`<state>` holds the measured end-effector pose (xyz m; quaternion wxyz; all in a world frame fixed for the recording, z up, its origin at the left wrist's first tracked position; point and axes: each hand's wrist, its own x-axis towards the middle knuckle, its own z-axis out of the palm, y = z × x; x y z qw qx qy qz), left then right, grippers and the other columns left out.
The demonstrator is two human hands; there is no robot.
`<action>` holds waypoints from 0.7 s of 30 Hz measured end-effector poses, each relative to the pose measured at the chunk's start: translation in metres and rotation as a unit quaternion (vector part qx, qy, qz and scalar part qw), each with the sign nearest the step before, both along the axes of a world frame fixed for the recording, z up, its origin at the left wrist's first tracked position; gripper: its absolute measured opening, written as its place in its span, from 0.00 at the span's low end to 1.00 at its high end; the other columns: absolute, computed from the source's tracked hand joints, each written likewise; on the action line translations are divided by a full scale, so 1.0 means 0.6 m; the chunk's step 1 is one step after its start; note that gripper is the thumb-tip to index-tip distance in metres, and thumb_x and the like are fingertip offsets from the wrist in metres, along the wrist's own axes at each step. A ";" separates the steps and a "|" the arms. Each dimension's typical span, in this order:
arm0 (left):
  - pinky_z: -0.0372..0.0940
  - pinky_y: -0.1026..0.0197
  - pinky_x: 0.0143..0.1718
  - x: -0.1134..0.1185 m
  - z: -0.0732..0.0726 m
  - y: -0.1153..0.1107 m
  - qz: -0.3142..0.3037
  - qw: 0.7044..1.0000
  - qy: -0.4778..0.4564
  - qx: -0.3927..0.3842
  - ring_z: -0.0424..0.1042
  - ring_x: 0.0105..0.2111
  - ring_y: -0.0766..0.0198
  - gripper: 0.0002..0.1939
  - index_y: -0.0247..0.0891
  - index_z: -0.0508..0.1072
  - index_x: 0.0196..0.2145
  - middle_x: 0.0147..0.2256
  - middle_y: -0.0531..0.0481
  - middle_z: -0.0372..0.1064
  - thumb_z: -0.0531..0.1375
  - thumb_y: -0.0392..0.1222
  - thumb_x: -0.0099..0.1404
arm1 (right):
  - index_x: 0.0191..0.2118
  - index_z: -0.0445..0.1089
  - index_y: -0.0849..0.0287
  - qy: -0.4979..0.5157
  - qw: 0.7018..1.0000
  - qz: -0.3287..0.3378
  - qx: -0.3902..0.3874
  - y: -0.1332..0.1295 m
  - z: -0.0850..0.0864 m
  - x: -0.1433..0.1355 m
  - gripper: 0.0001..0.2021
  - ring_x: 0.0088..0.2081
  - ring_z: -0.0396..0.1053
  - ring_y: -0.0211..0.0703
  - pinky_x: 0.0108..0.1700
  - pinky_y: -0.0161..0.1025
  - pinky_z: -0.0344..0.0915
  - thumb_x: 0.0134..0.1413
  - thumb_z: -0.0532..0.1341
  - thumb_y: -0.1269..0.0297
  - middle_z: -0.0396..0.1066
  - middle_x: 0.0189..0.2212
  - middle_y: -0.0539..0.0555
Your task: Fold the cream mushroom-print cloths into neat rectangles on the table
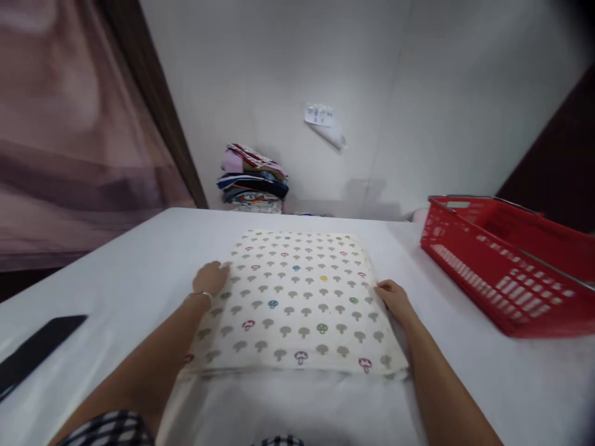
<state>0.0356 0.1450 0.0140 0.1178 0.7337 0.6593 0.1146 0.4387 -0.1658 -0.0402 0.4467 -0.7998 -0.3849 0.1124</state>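
Observation:
A cream cloth printed with small mushrooms (297, 294) lies spread on the white table before me, mostly grey-brown with a few red, blue, green and yellow ones. At its left edge my left hand (211, 279), with a thin bracelet at the wrist, is closed on the fabric, its fingertips partly hidden. My right hand (393, 298) pinches the opposite edge between thumb and fingers. Toward me, a plain whitish length of fabric (297, 406) continues below the printed part, past a fold or hem line.
A red plastic basket (502, 266) with metal handles stands at right on the white table (139, 260). A dark flat object (41, 347) lies at left. Folded fabrics (253, 176) are stacked behind the far edge. A paper (320, 118) hangs on the wall; a pinkish curtain (69, 142) hangs left.

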 end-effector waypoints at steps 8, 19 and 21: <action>0.63 0.54 0.46 -0.009 -0.040 0.010 0.031 0.999 -0.022 -0.008 0.69 0.48 0.52 0.19 0.35 0.71 0.43 0.48 0.37 0.69 0.48 0.51 0.67 | 0.28 0.69 0.55 0.065 0.997 -0.036 -0.019 0.001 -0.025 0.018 0.16 0.31 0.71 0.52 0.35 0.45 0.65 0.34 0.60 0.49 0.73 0.25 0.55; 0.63 0.56 0.44 -0.010 -0.054 0.011 0.069 0.997 -0.020 0.009 0.70 0.47 0.54 0.17 0.38 0.68 0.43 0.46 0.40 0.70 0.46 0.50 0.68 | 0.35 0.68 0.55 0.038 0.993 -0.055 -0.101 0.000 -0.044 0.040 0.21 0.33 0.73 0.52 0.35 0.44 0.65 0.34 0.58 0.47 0.76 0.29 0.55; 0.63 0.55 0.44 -0.009 -0.055 0.012 0.070 0.997 -0.016 0.006 0.70 0.47 0.53 0.17 0.37 0.68 0.44 0.46 0.40 0.70 0.47 0.49 0.68 | 0.36 0.67 0.54 0.051 0.991 -0.048 -0.117 -0.001 -0.039 0.037 0.22 0.33 0.73 0.53 0.36 0.45 0.65 0.34 0.57 0.47 0.76 0.30 0.54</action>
